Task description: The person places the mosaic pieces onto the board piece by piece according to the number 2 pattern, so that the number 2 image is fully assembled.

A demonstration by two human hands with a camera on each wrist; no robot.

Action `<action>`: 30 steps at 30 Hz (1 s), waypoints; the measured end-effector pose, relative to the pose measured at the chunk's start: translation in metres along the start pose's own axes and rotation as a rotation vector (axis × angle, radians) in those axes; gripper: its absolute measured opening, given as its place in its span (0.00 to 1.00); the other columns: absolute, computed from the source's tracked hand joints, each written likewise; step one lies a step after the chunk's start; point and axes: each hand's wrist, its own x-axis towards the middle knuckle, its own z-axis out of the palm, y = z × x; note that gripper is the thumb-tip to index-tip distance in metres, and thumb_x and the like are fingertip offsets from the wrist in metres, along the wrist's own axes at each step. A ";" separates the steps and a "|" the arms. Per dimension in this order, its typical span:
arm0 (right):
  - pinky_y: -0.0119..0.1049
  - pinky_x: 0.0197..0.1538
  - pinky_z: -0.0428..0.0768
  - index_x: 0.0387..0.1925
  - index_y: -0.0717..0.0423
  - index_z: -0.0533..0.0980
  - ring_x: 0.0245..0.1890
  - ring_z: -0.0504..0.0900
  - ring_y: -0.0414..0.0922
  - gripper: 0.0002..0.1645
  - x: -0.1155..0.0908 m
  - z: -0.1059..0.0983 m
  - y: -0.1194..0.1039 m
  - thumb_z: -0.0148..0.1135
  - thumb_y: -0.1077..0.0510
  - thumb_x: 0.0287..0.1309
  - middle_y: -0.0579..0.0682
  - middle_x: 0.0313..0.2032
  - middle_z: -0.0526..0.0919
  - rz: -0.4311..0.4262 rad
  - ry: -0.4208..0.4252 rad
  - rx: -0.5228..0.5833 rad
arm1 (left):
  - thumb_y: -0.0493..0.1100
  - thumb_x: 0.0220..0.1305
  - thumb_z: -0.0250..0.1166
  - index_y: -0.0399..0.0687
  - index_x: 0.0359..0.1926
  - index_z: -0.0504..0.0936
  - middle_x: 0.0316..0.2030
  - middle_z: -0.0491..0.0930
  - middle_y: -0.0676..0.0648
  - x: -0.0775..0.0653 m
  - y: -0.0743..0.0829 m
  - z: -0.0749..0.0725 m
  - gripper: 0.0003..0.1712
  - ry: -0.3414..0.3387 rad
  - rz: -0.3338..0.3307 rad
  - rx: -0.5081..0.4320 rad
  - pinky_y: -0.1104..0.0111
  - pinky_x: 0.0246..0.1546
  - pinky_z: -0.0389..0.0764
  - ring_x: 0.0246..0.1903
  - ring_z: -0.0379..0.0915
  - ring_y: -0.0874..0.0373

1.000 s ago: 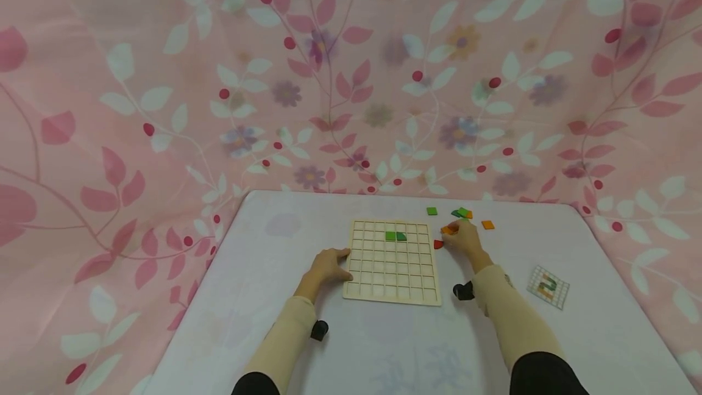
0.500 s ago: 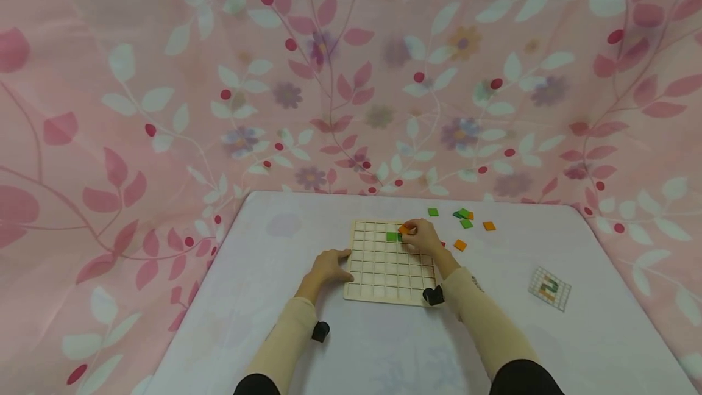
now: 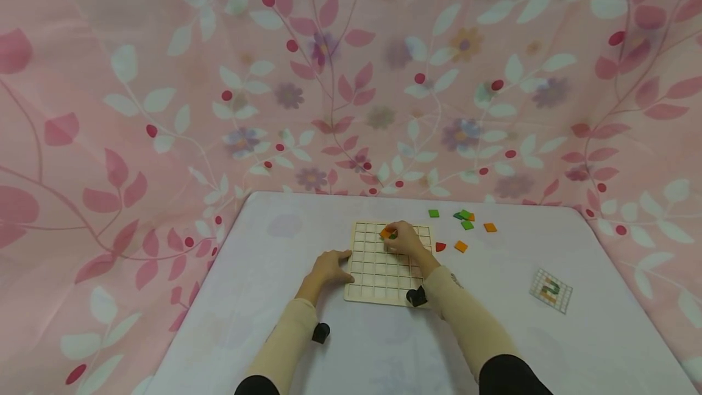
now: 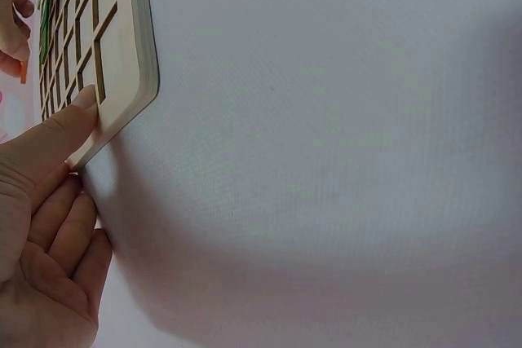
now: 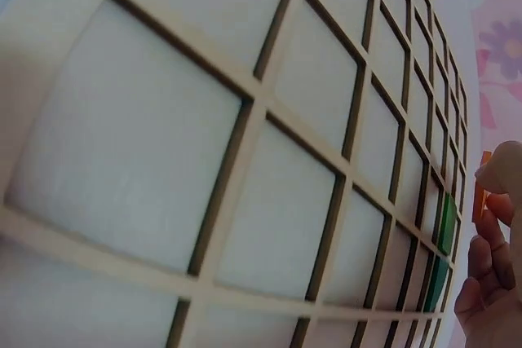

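My right hand [image 3: 407, 241] pinches an orange square tile [image 3: 386, 233] over the far part of a wooden grid board [image 3: 375, 273]. In the right wrist view the orange tile [image 5: 479, 189] stands on edge between thumb and fingers, just beyond a green square tile [image 5: 446, 224] and a dark green tile [image 5: 436, 283] set in neighbouring cells. My left hand [image 3: 329, 268] holds the board's left edge. Its thumb lies on the rim of the board [image 4: 130, 63] in the left wrist view, with the other fingers curled beside the edge.
Right of the board lie a red rounded piece [image 3: 440, 247], an orange tile [image 3: 461, 247] and another orange tile [image 3: 490, 227]. Farther back are a lone green tile [image 3: 434, 213] and a small overlapping pile [image 3: 465, 214]. A gridded pattern card [image 3: 551, 291] rests on the right.
My right hand has picked up the orange tile beside the board and carried it left, over the grid's far rows. The left hand stays at the board's edge.
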 end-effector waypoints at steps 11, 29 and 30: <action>0.43 0.42 0.78 0.41 0.65 0.81 0.36 0.76 0.50 0.15 0.007 0.012 -0.010 0.64 0.65 0.49 0.57 0.36 0.81 -0.079 -0.057 -0.216 | 0.46 0.41 0.78 0.48 0.62 0.74 0.59 0.73 0.38 0.002 -0.003 0.003 0.43 0.001 0.010 -0.005 0.52 0.60 0.68 0.60 0.66 0.39; 0.52 0.45 0.76 0.34 0.57 0.85 0.41 0.77 0.55 0.12 0.005 0.024 -0.021 0.62 0.52 0.58 0.55 0.40 0.83 -0.066 0.062 -0.428 | 0.47 0.41 0.78 0.48 0.62 0.73 0.59 0.72 0.38 0.002 -0.006 0.004 0.44 0.009 0.024 -0.012 0.52 0.60 0.68 0.60 0.66 0.40; 0.52 0.45 0.76 0.33 0.57 0.84 0.42 0.77 0.56 0.12 0.005 0.025 -0.022 0.62 0.52 0.59 0.55 0.40 0.83 -0.057 0.065 -0.443 | 0.47 0.41 0.78 0.48 0.62 0.73 0.59 0.72 0.38 0.002 -0.006 0.004 0.44 0.009 0.022 -0.017 0.52 0.60 0.68 0.60 0.66 0.40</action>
